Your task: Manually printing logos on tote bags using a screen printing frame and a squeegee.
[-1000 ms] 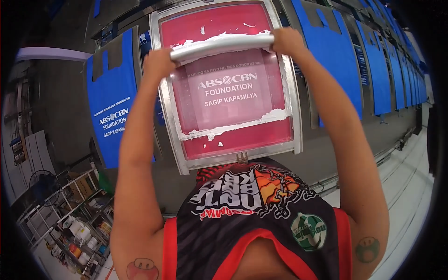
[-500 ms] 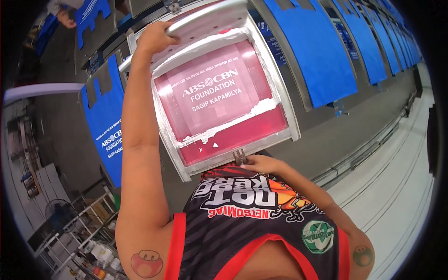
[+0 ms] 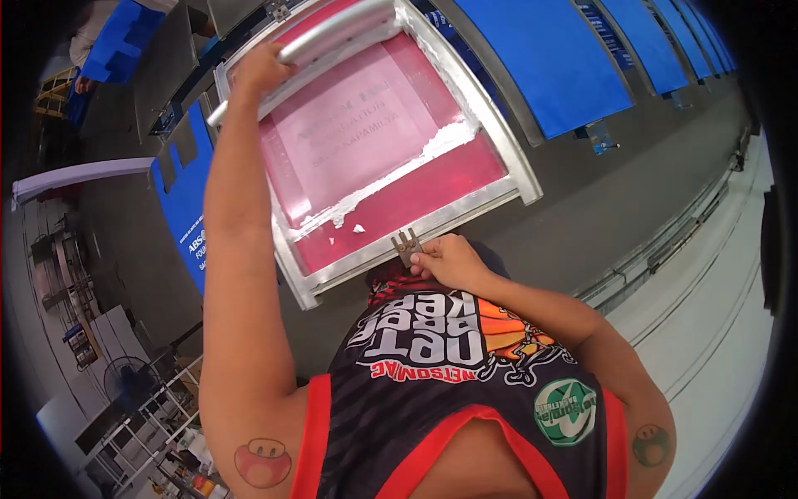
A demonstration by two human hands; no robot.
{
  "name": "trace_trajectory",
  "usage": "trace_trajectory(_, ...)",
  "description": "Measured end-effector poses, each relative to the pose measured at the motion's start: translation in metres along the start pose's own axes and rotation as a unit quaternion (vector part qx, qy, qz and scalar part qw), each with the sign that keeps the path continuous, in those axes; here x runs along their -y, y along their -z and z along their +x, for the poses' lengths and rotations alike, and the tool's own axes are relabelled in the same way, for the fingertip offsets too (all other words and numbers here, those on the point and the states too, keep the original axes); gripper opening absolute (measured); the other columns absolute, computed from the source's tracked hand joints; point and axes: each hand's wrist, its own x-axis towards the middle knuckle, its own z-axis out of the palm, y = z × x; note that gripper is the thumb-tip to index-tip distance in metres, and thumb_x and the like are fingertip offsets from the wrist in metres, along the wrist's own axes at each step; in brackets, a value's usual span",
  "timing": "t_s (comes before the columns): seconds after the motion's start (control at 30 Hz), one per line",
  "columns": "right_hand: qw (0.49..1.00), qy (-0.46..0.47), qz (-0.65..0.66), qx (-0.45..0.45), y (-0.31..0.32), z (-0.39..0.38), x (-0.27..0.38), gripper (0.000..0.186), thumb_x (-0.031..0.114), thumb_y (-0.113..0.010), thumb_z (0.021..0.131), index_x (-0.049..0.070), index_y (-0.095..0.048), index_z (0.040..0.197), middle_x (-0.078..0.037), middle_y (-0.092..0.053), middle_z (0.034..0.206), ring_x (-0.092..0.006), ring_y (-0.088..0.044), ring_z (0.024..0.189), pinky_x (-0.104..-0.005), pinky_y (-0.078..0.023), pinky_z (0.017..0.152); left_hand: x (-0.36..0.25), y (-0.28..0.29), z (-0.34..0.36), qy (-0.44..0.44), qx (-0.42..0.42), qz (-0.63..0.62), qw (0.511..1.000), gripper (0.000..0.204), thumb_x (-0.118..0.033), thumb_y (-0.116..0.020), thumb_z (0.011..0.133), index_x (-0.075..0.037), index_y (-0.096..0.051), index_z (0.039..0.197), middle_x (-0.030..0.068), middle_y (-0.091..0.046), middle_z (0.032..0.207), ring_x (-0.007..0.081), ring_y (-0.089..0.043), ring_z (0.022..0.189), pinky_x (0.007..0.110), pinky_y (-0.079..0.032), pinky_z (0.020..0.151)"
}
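Note:
A screen-printing frame (image 3: 357, 270) with metal bars and pink mesh (image 3: 436, 193) lies tilted in front of me. A ragged streak of white ink (image 3: 453, 140) crosses the mesh, and faint lettering shows in its paler middle. My left hand (image 3: 259, 71) is wrapped round a long metal squeegee (image 3: 353, 33) at the frame's far end; its blade edge is hidden. At the near bar, close to my waist, my right hand (image 3: 453, 262) pinches a small pronged metal bracket (image 3: 406, 248) between thumb and fingers.
Blue cut cloth pieces (image 3: 544, 71) lie on a row of boards running off to the right. Another blue piece (image 3: 181, 187) is left of the frame. At the far left a person holds blue cloth (image 3: 125, 41). A fan (image 3: 131, 378) stands lower left.
The frame sits slightly higher and further left in view, its lettering gone from bright white to faint grey. My right hand now grips the bracket more fully. My left hand still holds the squeegee.

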Motion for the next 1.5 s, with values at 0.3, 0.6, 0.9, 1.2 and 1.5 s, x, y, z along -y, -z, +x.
trace_trajectory(0.3,0.998,0.035,-0.029,-0.035,-0.002,0.03,-0.04,0.023,0.018,-0.062,0.085,-0.003,-0.071,0.082,-0.008,-0.07,0.071,-0.0122,-0.066,0.06,-0.0278,-0.052,0.061,-0.125,-0.062,-0.179,0.06,-0.05,-0.001,0.997,0.038,-0.01,-0.055,0.076,-0.021,-0.066,0.11,0.0054,-0.066,0.096,0.0289,-0.063,0.091,0.042,-0.051,0.077)
trace_trajectory(0.6,0.958,0.095,-0.262,0.071,0.021,0.035,-0.03,0.035,0.034,-0.06,0.087,0.002,-0.071,0.079,-0.009,-0.07,0.071,-0.0192,-0.067,0.066,-0.0349,-0.052,0.068,-0.141,-0.04,-0.255,0.035,-0.107,-0.102,0.988,0.036,-0.012,-0.078,0.063,-0.01,-0.066,0.097,0.0114,-0.065,0.099,0.0305,-0.06,0.095,0.043,-0.048,0.082)
trace_trajectory(0.9,0.95,0.054,-0.023,-0.305,0.185,0.111,-0.04,0.063,0.056,-0.041,0.093,0.0,-0.064,0.108,-0.026,-0.064,0.105,-0.0411,-0.058,0.103,-0.0426,-0.044,0.088,-0.023,-0.114,-0.317,0.295,-0.18,-0.666,0.661,0.045,0.0,-0.077,0.071,0.0,-0.061,0.113,0.0151,-0.059,0.118,0.0293,-0.056,0.111,0.037,-0.045,0.096)
trace_trajectory(1.2,0.923,0.049,0.081,-0.372,0.245,0.023,-0.04,0.058,0.052,-0.053,0.089,-0.002,-0.068,0.099,-0.02,-0.068,0.092,-0.0284,-0.064,0.092,-0.0371,-0.046,0.08,-0.092,-0.065,-0.275,0.247,-0.197,-0.653,0.689,0.041,0.008,-0.068,0.075,0.003,-0.056,0.114,0.0096,-0.062,0.108,0.0193,-0.06,0.099,0.031,-0.047,0.087)
trace_trajectory(1.5,0.923,0.085,0.064,-0.37,0.487,-0.005,-0.068,0.06,0.051,-0.057,0.088,-0.008,-0.067,0.089,-0.017,-0.067,0.079,-0.0189,-0.061,0.075,-0.0353,-0.046,0.07,-0.29,-0.099,-0.093,0.247,-0.176,-0.66,0.687,0.034,-0.003,-0.075,0.075,0.003,-0.062,0.107,0.0085,-0.063,0.101,0.0175,-0.059,0.091,0.029,-0.045,0.081)
